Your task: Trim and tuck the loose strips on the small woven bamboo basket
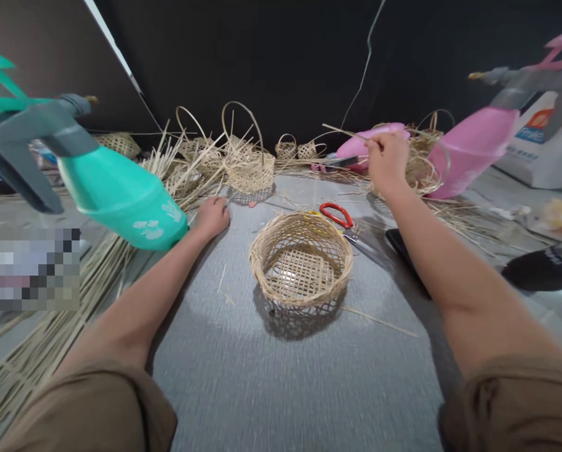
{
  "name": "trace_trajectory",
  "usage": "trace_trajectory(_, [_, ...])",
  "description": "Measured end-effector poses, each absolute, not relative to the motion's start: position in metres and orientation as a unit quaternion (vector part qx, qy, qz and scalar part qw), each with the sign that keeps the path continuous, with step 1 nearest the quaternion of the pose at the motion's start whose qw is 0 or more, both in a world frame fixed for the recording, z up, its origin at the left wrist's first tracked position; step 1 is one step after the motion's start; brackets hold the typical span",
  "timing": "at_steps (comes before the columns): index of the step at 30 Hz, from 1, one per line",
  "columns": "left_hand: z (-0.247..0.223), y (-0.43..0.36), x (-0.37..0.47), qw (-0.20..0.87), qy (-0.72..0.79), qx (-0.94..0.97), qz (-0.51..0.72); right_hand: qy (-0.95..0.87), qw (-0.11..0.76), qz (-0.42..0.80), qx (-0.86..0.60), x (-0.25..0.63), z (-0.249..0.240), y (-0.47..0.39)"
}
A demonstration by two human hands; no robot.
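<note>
A round woven bamboo basket (304, 295) stands upright on the grey work surface (281, 389), its open top facing me. My right hand (388, 157) is raised over the far right side, with thumb and fingers pinched on a thin bamboo strip (340, 130) that points left. My left hand (211, 216) rests on the far left of the surface, fingers loosely laid down and holding nothing visible. Right behind the basket lie scissors with red handles (336, 215), partly hidden by its rim. Under my right forearm is a dark flat object (406, 254).
A green spray bottle (125, 194) leans at left, a pink one (473, 147) at right. Smaller woven baskets (249, 171) and loose strips line the back. Long bamboo strips (81, 314) lie along the left side. A dark bottle (544, 267) lies at far right.
</note>
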State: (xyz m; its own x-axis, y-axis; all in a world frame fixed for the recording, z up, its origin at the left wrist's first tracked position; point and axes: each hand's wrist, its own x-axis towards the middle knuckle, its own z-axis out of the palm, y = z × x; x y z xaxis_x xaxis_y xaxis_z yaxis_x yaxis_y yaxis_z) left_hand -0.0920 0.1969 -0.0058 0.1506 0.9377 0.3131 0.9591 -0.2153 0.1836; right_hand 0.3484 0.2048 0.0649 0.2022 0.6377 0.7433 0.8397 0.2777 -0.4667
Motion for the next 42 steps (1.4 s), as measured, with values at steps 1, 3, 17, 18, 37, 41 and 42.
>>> trace_trajectory(1, [-0.003, 0.194, -0.086, 0.027, -0.617, -0.76, -0.203, -0.633, 0.5, -0.09, -0.584, 0.347, 0.063, 0.202])
trace_trajectory(3, [0.003, 0.187, -0.071, 0.013, -0.59, -0.77, -0.241, -0.66, 0.494, -0.069, -0.562, 0.341, 0.055, 0.194])
trace_trajectory(17, [0.062, 0.146, 0.008, -0.035, -0.362, -0.882, -0.302, -0.768, 0.442, 0.031, -0.462, 0.281, 0.04, 0.086])
trace_trajectory(18, [0.064, 0.146, 0.009, -0.053, -0.362, -0.885, -0.287, -0.767, 0.443, 0.031, -0.463, 0.279, 0.042, 0.08])
trace_trajectory(37, [0.117, 0.109, -0.018, 0.033, -0.459, -0.775, -0.432, -0.738, 0.397, 0.031, -0.544, 0.338, 0.002, 0.075])
trace_trajectory(41, [0.125, 0.114, -0.021, 0.028, -0.503, -0.744, -0.439, -0.689, 0.462, -0.053, -0.555, 0.33, 0.017, 0.06])
trace_trajectory(42, [0.126, 0.117, -0.022, 0.028, -0.508, -0.744, -0.434, -0.688, 0.476, -0.068, -0.544, 0.325, 0.022, 0.052])
